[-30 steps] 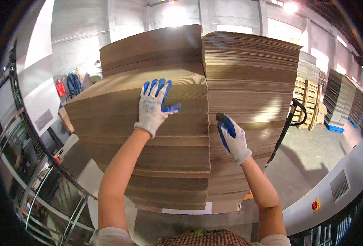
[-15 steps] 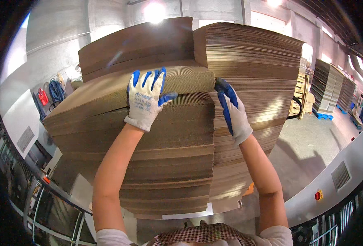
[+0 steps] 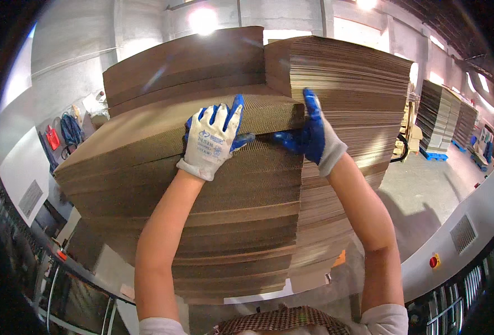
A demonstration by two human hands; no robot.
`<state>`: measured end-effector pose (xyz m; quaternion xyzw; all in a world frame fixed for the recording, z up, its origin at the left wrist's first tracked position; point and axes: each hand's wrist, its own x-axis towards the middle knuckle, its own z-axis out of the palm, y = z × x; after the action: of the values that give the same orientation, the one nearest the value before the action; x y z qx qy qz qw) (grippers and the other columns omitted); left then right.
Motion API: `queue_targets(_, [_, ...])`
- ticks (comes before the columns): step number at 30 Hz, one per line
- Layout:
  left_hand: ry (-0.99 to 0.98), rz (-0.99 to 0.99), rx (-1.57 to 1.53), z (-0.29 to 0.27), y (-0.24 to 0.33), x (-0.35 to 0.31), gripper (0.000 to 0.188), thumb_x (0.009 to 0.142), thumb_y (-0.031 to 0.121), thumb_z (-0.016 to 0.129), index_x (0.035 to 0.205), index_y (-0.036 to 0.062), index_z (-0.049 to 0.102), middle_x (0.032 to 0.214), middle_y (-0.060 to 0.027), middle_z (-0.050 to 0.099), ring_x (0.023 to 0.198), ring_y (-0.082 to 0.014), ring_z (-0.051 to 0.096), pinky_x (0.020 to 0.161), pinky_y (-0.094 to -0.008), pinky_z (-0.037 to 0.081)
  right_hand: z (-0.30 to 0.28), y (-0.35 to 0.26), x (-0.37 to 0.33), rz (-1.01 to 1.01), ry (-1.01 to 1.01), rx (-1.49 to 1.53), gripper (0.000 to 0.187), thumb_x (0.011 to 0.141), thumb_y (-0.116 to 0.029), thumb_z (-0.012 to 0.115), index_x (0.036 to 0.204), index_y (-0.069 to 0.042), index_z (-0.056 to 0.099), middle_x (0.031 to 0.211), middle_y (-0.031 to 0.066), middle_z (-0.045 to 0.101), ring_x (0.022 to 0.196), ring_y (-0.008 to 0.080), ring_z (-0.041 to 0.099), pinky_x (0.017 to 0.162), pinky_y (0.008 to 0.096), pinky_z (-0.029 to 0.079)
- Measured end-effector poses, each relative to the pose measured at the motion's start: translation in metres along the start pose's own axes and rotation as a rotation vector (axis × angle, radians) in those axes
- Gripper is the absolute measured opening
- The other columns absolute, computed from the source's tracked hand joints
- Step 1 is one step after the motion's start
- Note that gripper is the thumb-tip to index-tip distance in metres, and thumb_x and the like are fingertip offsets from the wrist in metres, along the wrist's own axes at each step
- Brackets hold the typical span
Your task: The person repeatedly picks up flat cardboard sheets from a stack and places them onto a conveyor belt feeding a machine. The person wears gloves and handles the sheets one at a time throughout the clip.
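A tall stack of brown corrugated cardboard sheets (image 3: 241, 181) stands before me. Its upper bundle of sheets (image 3: 273, 116) is parted from those below by a dark gap along the front. My left hand (image 3: 209, 142), in a white glove with blue coating, grips the bundle's front edge, fingers over the top and thumb at the gap. At the bundle's right corner is my right hand (image 3: 318, 137), gloved alike. Its thumb reaches into the gap and its fingers point up along the side, closed round the corner. The right thumb tip is partly hidden.
Taller cardboard stacks rise behind (image 3: 185, 64) and at the right (image 3: 350, 84). More stacks (image 3: 437, 117) sit on blue pallets farther right. A grey machine panel with a red knob (image 3: 434, 261) is at the lower right; metal framing (image 3: 82, 290) runs along the lower left.
My right hand has turned at the corner, its thumb now in the gap and its fingers raised. My left hand keeps its grip at the front edge. The view has shifted slightly.
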<state>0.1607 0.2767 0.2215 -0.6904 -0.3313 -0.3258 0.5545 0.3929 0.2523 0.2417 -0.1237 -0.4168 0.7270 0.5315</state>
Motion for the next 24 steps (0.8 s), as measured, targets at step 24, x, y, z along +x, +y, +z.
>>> queue_targets(24, [-0.191, -0.35, -0.176, -0.204, -0.024, -0.068, 0.095, 0.047, 0.014, 0.086, 0.134, 0.0114, 0.046, 0.128, -0.0101, 0.052, 0.119, -0.033, 0.048, 0.103, -0.0458, 0.036, 0.111, 0.035, -0.17, -0.614, 0.216, -0.488, 0.041, 0.093, -0.022, 0.06, 0.126, 0.0, 0.049, 0.084, 0.0088, 0.064, 0.062, 0.0166, 0.064, 0.051, 0.0278, 0.05])
